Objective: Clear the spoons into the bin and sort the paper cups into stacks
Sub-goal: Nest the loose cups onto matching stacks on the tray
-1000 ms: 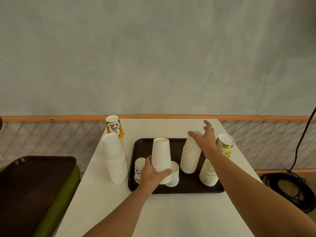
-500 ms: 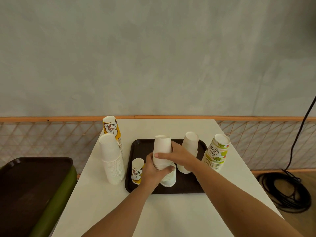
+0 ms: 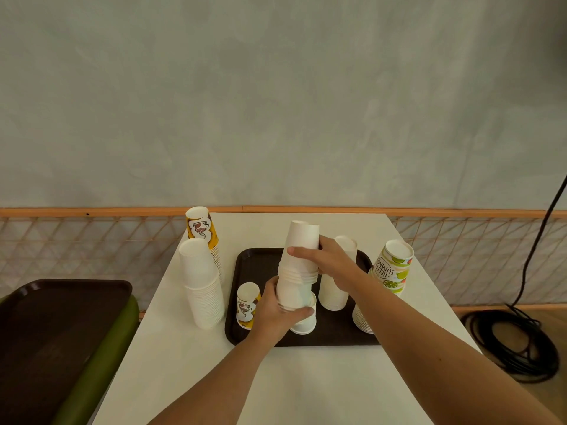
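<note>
Over the dark brown tray (image 3: 260, 262) I hold a stack of upside-down white paper cups (image 3: 302, 250). My right hand (image 3: 329, 262) grips its upper part, and my left hand (image 3: 279, 311) grips the lower cups. Below them a white cup (image 3: 305, 325) stands on the tray. A yellow patterned cup (image 3: 247, 305) stands on the tray to the left. Another white stack (image 3: 336, 289) stands on the tray behind my right arm. No spoons are in view.
On the white table (image 3: 306, 378), a tall white cup stack (image 3: 204, 283) and a yellow patterned stack (image 3: 202, 228) stand left of the tray. A lime-printed stack (image 3: 391, 268) leans at the right. A dark tray on a green bin (image 3: 58, 332) sits at the left. Black cable (image 3: 515, 342) lies on the floor.
My right hand came from the far white stack to the stack in my left hand and took hold of its upper part. The upper cups have risen, lifted apart from the lower ones.
</note>
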A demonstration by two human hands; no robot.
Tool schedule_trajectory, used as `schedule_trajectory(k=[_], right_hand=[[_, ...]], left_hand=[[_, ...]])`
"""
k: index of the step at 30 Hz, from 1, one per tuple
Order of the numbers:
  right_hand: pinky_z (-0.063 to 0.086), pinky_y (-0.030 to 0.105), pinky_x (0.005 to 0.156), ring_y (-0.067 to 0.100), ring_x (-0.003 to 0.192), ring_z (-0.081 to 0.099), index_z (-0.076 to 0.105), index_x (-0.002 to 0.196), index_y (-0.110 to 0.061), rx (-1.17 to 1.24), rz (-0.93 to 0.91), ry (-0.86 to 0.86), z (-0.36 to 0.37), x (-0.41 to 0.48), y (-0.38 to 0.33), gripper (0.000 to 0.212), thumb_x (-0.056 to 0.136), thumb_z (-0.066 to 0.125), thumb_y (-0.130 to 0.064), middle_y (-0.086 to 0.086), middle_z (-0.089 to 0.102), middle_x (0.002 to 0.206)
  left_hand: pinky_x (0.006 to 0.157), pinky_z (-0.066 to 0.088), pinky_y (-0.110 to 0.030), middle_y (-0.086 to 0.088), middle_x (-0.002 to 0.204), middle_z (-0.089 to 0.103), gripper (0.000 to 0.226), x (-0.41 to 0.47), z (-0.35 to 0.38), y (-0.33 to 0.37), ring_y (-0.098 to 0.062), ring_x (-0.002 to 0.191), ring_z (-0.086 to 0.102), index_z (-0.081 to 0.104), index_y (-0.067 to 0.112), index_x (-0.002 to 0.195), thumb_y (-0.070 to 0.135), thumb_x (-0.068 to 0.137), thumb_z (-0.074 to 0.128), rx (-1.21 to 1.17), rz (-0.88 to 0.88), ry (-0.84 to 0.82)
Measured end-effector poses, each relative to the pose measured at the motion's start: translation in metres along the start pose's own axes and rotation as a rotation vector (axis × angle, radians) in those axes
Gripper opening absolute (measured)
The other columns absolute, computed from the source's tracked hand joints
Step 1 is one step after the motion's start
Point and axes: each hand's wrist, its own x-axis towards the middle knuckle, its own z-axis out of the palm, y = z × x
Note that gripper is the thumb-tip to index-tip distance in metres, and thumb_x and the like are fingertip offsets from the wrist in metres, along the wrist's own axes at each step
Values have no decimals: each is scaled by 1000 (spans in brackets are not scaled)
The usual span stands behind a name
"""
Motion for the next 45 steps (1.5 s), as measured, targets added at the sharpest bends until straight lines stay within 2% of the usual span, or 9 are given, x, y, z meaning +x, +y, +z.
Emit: schedule_trajectory(k=[7, 13, 20, 29, 33, 36, 39, 42, 45], right_hand=[[53, 36, 82, 21, 100, 60, 53, 116, -17, 78, -29, 85, -17, 9, -16, 50, 74, 76, -34, 4, 62, 111], [51, 36, 81, 22, 99, 58, 51, 113, -19, 143, -138, 298, -43, 17, -32, 48, 74, 76, -33, 3, 60, 108], [49, 38, 85, 19, 100, 53, 42, 130, -13, -93, -135, 536, -59, 24, -7, 69, 75, 75, -37, 7, 56, 120], [40, 45, 103, 31, 129, 40, 24, 143, -20, -163, 16, 425, -51, 24, 31, 86, 76, 77, -27, 12, 37, 143], [37, 41, 105, 27, 133, 35, 28, 142, -20, -280, -143, 539, -50, 21, 21, 77, 80, 72, -33, 10, 34, 144], [36, 29, 94, 24, 126, 39, 42, 133, -16, -337, -298, 540, -44, 15, 10, 57, 83, 68, -26, 8, 42, 136], [37, 24, 84, 21, 113, 51, 51, 125, -13, -324, -285, 356, -40, 10, 3, 46, 85, 67, -27, 7, 49, 124], [39, 25, 81, 17, 104, 52, 43, 134, -22, -331, -143, 110, -38, 5, -2, 56, 85, 63, -42, 5, 51, 123], [44, 25, 79, 19, 104, 55, 35, 138, -30, -329, -143, 67, -39, 2, -10, 65, 82, 63, -49, 1, 53, 117]], left_hand=[[101, 43, -34, 3, 131, 47, 93, -3, -1, -5, -12, 116, 44, 31, 21, 137, 26, 62, 85, 44, 17, -13], [97, 44, -31, 2, 130, 46, 91, -4, -4, -6, -9, 111, 42, 31, 20, 136, 24, 63, 84, 33, 13, -10], [99, 45, -36, 1, 132, 45, 93, -1, -4, -3, -9, 110, 42, 30, 23, 138, 28, 63, 84, 15, -17, 13], [99, 44, -35, 0, 132, 46, 91, 0, -3, 3, -11, 113, 44, 30, 21, 137, 27, 65, 83, 7, -20, 12], [96, 45, -33, -1, 130, 48, 85, 3, -2, 5, -14, 111, 47, 33, 19, 136, 29, 67, 81, -33, -42, 13], [89, 45, -27, -2, 127, 51, 75, 6, -1, 11, -14, 106, 48, 37, 17, 133, 33, 72, 77, -93, -51, 15], [94, 46, -32, -2, 126, 52, 75, 14, 2, 21, -18, 112, 51, 36, 18, 134, 37, 73, 75, -113, -43, 0], [97, 47, -36, -1, 124, 55, 74, 22, 5, 35, -19, 113, 53, 38, 20, 132, 38, 71, 76, -124, -13, -20], [97, 48, -35, 2, 121, 57, 72, 29, 8, 53, -18, 111, 55, 42, 22, 130, 36, 70, 78, -121, 39, -34]])
